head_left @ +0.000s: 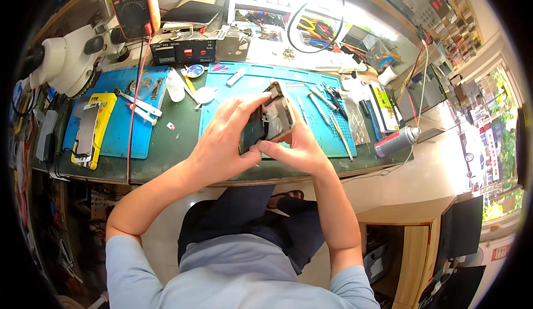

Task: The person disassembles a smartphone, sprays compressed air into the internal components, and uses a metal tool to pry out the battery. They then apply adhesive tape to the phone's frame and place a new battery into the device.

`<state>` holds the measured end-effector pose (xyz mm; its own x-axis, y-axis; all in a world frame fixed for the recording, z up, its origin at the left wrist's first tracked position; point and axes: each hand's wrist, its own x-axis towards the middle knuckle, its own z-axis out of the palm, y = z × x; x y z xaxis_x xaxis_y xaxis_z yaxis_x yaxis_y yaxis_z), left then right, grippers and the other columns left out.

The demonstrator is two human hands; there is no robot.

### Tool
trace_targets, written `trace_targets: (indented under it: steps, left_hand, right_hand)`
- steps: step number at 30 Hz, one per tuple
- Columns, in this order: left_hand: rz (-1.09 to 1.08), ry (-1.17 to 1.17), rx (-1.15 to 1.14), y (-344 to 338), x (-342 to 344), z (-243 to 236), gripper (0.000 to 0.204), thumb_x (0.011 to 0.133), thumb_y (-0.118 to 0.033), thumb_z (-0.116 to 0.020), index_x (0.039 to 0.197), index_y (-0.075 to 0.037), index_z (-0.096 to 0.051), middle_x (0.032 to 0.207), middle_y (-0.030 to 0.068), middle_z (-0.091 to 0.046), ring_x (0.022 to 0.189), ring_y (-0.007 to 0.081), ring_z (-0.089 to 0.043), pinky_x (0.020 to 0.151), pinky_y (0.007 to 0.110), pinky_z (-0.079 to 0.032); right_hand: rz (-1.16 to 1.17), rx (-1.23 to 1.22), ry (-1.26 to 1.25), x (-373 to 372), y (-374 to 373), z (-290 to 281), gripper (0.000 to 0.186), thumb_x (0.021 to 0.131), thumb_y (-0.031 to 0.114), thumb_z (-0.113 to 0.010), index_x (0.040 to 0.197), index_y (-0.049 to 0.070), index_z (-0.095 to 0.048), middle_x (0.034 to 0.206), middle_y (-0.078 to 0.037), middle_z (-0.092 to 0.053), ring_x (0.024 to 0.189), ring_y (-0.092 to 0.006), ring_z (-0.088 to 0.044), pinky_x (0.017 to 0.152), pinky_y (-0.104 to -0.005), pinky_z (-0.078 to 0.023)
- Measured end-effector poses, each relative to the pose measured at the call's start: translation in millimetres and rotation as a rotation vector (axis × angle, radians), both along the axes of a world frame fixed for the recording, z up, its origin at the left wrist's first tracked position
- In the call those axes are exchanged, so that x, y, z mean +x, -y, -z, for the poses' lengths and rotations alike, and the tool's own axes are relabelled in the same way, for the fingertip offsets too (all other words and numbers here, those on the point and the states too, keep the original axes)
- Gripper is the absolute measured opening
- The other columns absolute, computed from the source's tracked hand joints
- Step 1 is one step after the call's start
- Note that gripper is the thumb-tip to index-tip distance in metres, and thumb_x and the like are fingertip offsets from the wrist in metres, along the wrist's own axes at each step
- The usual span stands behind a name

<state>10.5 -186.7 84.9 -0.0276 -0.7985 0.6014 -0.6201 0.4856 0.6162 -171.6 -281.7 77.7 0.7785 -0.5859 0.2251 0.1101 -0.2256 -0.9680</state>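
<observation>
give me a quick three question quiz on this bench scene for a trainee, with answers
1. True or false: the left hand and the right hand both touch the phone-like device.
2. The spray can is nearest which part of the bench? a) left end, b) middle, c) right end
3. What colour is the holder lying partly on the left blue mat?

Key: 1. True; 2. c; 3. Yellow

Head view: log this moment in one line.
left hand: holding phone-like device; right hand: holding it too; beneath: blue mat; right side: grey can
</observation>
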Motion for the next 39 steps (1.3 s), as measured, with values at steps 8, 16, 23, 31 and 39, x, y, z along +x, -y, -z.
trace_targets:
  steps: [8, 16, 23, 31, 39]
  left_hand:
    - [0.094, -0.203, -0.01, -2, 4, 14, 0.067, 0.077, 0.008, -0.061, 0.141, -0.003, -0.043, 0.115, 0.0166, -0.055, 0.114, 0.0293, -0.057, 0.101, 0.039, -0.046]
    - [0.163, -0.251, 0.158, -6, 1, 17, 0.06, 0.086, 0.004, -0.056, 0.143, -0.001, -0.037, 0.115, 0.0149, -0.056, 0.111, 0.0255, -0.059, 0.101, 0.038, -0.046]
    - [0.152, -0.545, 0.104, -3, 0, 30, 0.044, 0.094, 0.003, -0.04, 0.138, 0.005, -0.038, 0.114, 0.0128, -0.053, 0.106, 0.0216, -0.06, 0.096, 0.036, -0.049]
    - [0.202, -0.997, 0.086, -6, -12, 14, 0.041, 0.096, -0.001, -0.034, 0.137, 0.005, -0.038, 0.114, 0.0123, -0.052, 0.106, 0.0209, -0.061, 0.092, 0.04, -0.056]
    - [0.005, -1.166, -0.2, 1, 19, -2, 0.041, 0.097, -0.007, -0.03, 0.136, 0.002, -0.041, 0.117, 0.0123, -0.055, 0.107, 0.0239, -0.06, 0.097, 0.047, -0.053]
  right_hand:
    - [0.055, -0.012, 0.1, -5, 0, 20, 0.085, 0.074, 0.007, -0.076, 0.147, 0.005, -0.033, 0.133, -0.012, -0.05, 0.128, -0.0203, -0.049, 0.109, -0.0378, -0.041]
    - [0.104, -0.005, 0.16, -11, -14, 26, 0.081, 0.073, 0.001, -0.074, 0.142, 0.006, -0.031, 0.131, -0.012, -0.049, 0.125, -0.0206, -0.049, 0.106, -0.0377, -0.043]
    - [0.235, -0.073, 0.257, -7, -27, 26, 0.082, 0.069, -0.003, -0.071, 0.139, 0.006, -0.03, 0.125, -0.013, -0.049, 0.115, -0.021, -0.052, 0.102, -0.0381, -0.045]
    - [0.404, -0.143, 0.348, -21, -59, 23, 0.084, 0.07, -0.003, -0.072, 0.14, 0.008, -0.027, 0.129, -0.017, -0.047, 0.12, -0.0234, -0.05, 0.104, -0.0405, -0.045]
    - [0.519, -0.15, 0.38, -54, -83, 35, 0.084, 0.07, 0.002, -0.076, 0.139, 0.015, -0.029, 0.132, -0.015, -0.046, 0.122, -0.023, -0.05, 0.103, -0.0403, -0.047]
